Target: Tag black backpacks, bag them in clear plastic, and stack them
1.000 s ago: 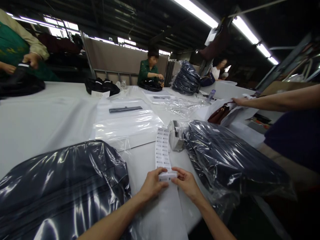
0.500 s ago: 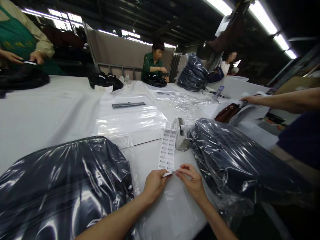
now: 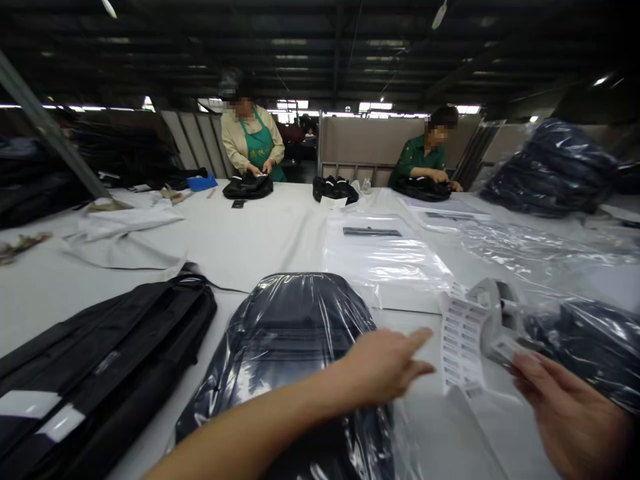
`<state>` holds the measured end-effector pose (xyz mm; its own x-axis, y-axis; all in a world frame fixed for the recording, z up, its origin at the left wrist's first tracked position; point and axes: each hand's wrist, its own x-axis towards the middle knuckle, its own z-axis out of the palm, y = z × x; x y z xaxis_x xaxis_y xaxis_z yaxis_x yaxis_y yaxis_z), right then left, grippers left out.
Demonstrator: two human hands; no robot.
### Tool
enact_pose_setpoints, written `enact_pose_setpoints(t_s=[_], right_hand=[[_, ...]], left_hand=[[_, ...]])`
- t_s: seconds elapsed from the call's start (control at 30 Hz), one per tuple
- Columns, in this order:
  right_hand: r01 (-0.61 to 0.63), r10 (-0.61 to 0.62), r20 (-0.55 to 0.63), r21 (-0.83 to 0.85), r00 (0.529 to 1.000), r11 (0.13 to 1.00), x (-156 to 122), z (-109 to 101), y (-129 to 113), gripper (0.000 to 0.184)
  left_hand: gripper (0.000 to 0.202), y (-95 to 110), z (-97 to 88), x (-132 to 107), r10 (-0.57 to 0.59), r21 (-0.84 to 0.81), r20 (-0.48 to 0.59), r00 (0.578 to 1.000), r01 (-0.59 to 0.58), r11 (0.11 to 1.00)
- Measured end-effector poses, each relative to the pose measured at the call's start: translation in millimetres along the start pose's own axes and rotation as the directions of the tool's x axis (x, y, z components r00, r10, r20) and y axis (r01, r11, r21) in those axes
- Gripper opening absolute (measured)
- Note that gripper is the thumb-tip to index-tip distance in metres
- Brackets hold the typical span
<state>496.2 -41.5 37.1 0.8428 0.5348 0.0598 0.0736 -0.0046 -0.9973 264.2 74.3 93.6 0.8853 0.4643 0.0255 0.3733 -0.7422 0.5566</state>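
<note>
We have the label at the fingertips of our right hand, which seems to pinch it just beside the dispenser. Our left hand grasps nothing that we can see; its fingers are spread over the right edge of the wrapped bag, and we cannot tell whether they touch it. The sheet lies on the surface between our hands, near the dispenser. If the label's sticky side brushes the dispenser, it could catch or fold. Loose, wrinkled film on the wrapped bag could make a label crease or sit crooked, and a sleeve-less forearm sweeping across could drag that film. The sheet carries rows of small dark print, too small for us to read. A co-worker's green apron bears yellowish writing, blurred, and the black bag has a badge we cannot make out.
</note>
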Motion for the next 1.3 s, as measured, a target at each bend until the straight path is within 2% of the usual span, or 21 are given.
enact_pose_setpoints(t_s=[0.03, 0.07, 0.1, 0.13, 0.2, 0.23, 0.3, 0.4, 0.53, 0.73, 0.83, 0.97, 1.03, 1.07, 1.1, 1.13, 1.17, 1.2, 1.23, 1.27, 1.3], right_hand=[[-0.073, 0.072, 0.076, 0.013, 0.995, 0.997, -12, 29, -15, 0.042], [-0.087, 0.089, 0.177, -0.018, 0.98, 0.996, -24, 59, -28, 0.043], [-0.061, 0.08, 0.328, -0.066, 0.941, 0.996, -35, 91, -38, 0.043], [-0.03, 0.071, 0.483, -0.092, 0.873, 0.995, -46, 122, -44, 0.042], [0.0, 0.07, 0.66, -0.106, 0.748, 0.994, -61, 180, -47, 0.041], [0.013, 0.082, 0.706, -0.128, 0.703, 0.992, -66, 204, -45, 0.039], [0.035, 0.116, 0.753, -0.181, 0.648, 0.983, -71, 242, -35, 0.034], [0.06, 0.167, 0.765, -0.259, 0.622, 0.964, -72, 275, -19, 0.025], [0.116, 0.228, 0.749, -0.376, 0.622, 0.919, -69, 292, -4, 0.016], [0.246, 0.254, 0.688, -0.54, 0.679, 0.805, -67, 302, 14, 0.016], [0.32, 0.227, 0.668, -0.591, 0.709, 0.741, -69, 304, 19, 0.018], [0.422, 0.12, 0.646, -0.616, 0.754, 0.665, -75, 301, 16, 0.013], [0.456, 0.066, 0.628, -0.628, 0.775, 0.631, -80, 294, 13, 0.021], [0.501, 0.017, 0.639, -0.619, 0.769, 0.605, -83, 291, 12, 0.025], [0.581, -0.046, 0.681, -0.585, 0.73, 0.566, -85, 287, 12, 0.025], [0.685, -0.114, 0.747, -0.524, 0.655, 0.506, -87, 284, 12, 0.024], [0.791, -0.174, 0.819, -0.439, 0.548, 0.426, -89, 281, 13, 0.023], [0.878, -0.208, 0.883, -0.339, 0.42, 0.337, -89, 278, 14, 0.025], [0.933, -0.215, 0.928, -0.248, 0.306, 0.26, -87, 274, 15, 0.028], [0.958, -0.204, 0.95, -0.194, 0.238, 0.211, -84, 268, 15, 0.03], [0.965, -0.201, 0.954, -0.186, 0.222, 0.186, -80, 259, 13, 0.031]], left_hand=[[0.056, -12, -15.9, -28, -0.01, 0.104, -0.091, 0.996, 0.02, 0.994], [0.058, -26, -25.5, -55, -0.026, 0.194, -0.154, 0.988, 0.056, 0.979], [0.06, -40, -28.6, -79, -0.031, 0.257, -0.137, 0.99, 0.065, 0.964], [0.062, -53, -26.2, -99, -0.032, 0.286, -0.073, 0.997, 0.052, 0.957], [0.064, -73, -10.9, -127, -0.044, 0.282, 0.057, 0.997, 0.026, 0.959], [0.064, -79, -1.6, -134, -0.046, 0.261, 0.095, 0.994, 0.02, 0.965], [0.064, -84, 12.6, -140, -0.05, 0.217, 0.092, 0.994, 0.029, 0.976], [0.063, -84, 17.0, -139, -0.04, 0.157, 0.056, 0.998, 0.031, 0.987], [0.064, -89, 12.9, -138, -0.023, 0.12, 0.048, 0.999, 0.017, 0.993], [0.068, -91, 22.2, -140, -0.007, 0.136, 0.023, 1.0, 0.004, 0.991], [0.068, -95, 12.5, -134, -0.025, 0.186, -0.017, 1.0, 0.027, 0.982], [0.064, -126, -11.3, -116, -0.126, 0.346, -0.212, 0.969, 0.195, 0.918], [0.071, -148, -15.9, -108, -0.162, 0.385, -0.161, 0.974, 0.213, 0.898], [0.074, -157, -15.4, -105, -0.182, 0.387, -0.11, 0.977, 0.211, 0.898], [0.076, -165, -13.4, -102, -0.203, 0.381, -0.063, 0.977, 0.212, 0.9], [0.077, -170, -10.8, -101, -0.22, 0.372, -0.034, 0.975, 0.217, 0.902], [0.078, -174, -8.1, -101, -0.229, 0.365, -0.022, 0.973, 0.221, 0.905], [0.079, -176, -6.3, -102, -0.23, 0.358, -0.019, 0.973, 0.221, 0.907], [0.079, -178, -5.9, -104, -0.227, 0.351, -0.011, 0.974, 0.216, 0.911], [0.079, -179, -7.6, -108, -0.218, 0.34, 0.01, 0.976, 0.202, 0.918], [0.078, -181, -11.4, -112, -0.205, 0.327, 0.023, 0.979, 0.186, 0.926]])
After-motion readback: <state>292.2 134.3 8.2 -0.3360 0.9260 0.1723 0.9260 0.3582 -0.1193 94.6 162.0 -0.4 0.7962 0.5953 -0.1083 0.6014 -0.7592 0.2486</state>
